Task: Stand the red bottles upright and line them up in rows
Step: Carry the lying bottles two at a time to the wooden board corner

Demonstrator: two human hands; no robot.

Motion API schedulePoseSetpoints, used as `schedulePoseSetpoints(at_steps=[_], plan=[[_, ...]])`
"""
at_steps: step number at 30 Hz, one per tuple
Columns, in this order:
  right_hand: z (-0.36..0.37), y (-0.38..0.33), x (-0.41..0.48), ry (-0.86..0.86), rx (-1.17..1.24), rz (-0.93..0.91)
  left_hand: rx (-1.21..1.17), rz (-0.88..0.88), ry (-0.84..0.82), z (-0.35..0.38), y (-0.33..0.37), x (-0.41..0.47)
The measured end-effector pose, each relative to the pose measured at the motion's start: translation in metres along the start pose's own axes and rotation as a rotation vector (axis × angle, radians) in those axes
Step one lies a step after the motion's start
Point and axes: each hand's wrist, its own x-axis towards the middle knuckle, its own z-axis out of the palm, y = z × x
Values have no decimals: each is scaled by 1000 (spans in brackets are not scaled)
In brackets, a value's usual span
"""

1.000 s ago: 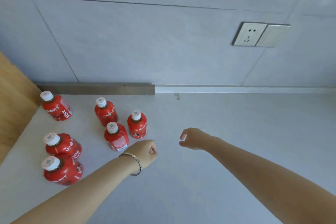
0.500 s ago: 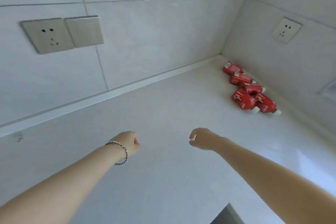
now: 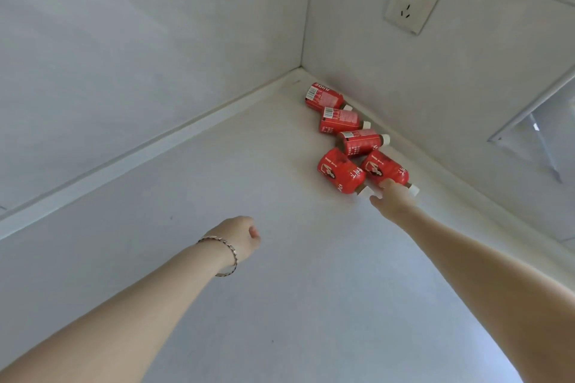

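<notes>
Five red bottles lay on their sides in the far right corner of the desk, each with a red printed label and a small white cap. Three of them formed a loose diagonal along the right wall: the farthest bottle nearest the corner, the second bottle just beside it, and the third bottle next in line, all with barcodes showing and caps pointing toward the wall. Nearer the camera, the left front bottle and the right front bottle lay side by side, touching or nearly so, caps pointing toward the person.

The desk was plain white and matte, meeting two pale walls at a corner with a narrow white strip running along their base. A white wall socket sat high on the right wall, and part of a pale frame showed at the right edge.

The right hand was stretched out to the two front bottles, its fingers resting at their cap ends; whether they had closed on either neck could not be told. The left hand, wearing a thin bracelet at the wrist, hovered over bare desk well apart from the bottles, its fingers curled into a loose fist holding nothing.
</notes>
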Motion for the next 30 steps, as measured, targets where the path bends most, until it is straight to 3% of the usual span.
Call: schedulePoseSetpoints(at_steps=[6, 9, 13, 15, 18, 21, 24, 30], plan=[[32, 3, 29, -51, 401, 57, -36, -9, -61, 2, 16, 19], [32, 6, 27, -23, 444, -33, -19, -3, -67, 4, 22, 25], [6, 15, 14, 150, 466, -139, 21, 51, -93, 10, 39, 37], [-11, 32, 9, 223, 473, -96, 58, 95, -101, 13, 53, 44], [-29, 75, 6, 336, 516, 106, 58, 156, -106, 17, 80, 54], [-40, 112, 0, 369, 411, 207, 50, 203, -122, 23, 111, 64], [-42, 131, 8, 405, 324, 255, 60, 320, -86, 31, 150, 79], [-42, 138, 32, 412, 284, 286, 230, 695, 141, 54, 235, 136]])
